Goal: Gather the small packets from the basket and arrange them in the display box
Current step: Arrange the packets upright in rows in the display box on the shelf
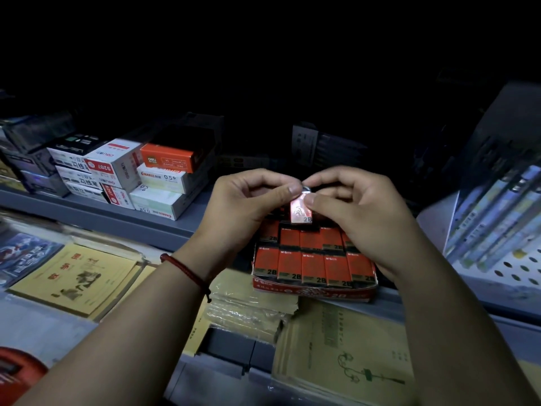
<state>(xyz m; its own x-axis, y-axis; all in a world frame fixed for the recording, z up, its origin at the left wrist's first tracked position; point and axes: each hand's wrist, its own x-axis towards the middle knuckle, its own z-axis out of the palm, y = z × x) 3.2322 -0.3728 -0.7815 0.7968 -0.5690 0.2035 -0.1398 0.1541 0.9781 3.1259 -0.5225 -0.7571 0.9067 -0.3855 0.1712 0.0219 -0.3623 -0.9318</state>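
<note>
**Both hands pinch one 2B packet above the display box**

At the frame's centre our left hand (248, 200) and right hand (354, 209) meet, thumbs and forefingers pinching a single red 2B packet (301, 211) between them. Just below it sits the red display box (313, 292), with rows of packets (313, 266) standing in it. A red cord bracelet (187, 271) circles our left wrist. Stationery boxes (140, 174) are stacked at upper left; yellow exercise books (73, 276) lie at lower left.

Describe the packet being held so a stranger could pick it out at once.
On the grey metal shelf stands an open red cardboard display box filled with rows of small red packets marked 2B. Above its back row, the left hand and right hand pinch one more small red 2B packet. It alone is raised out of the rows.
</note>
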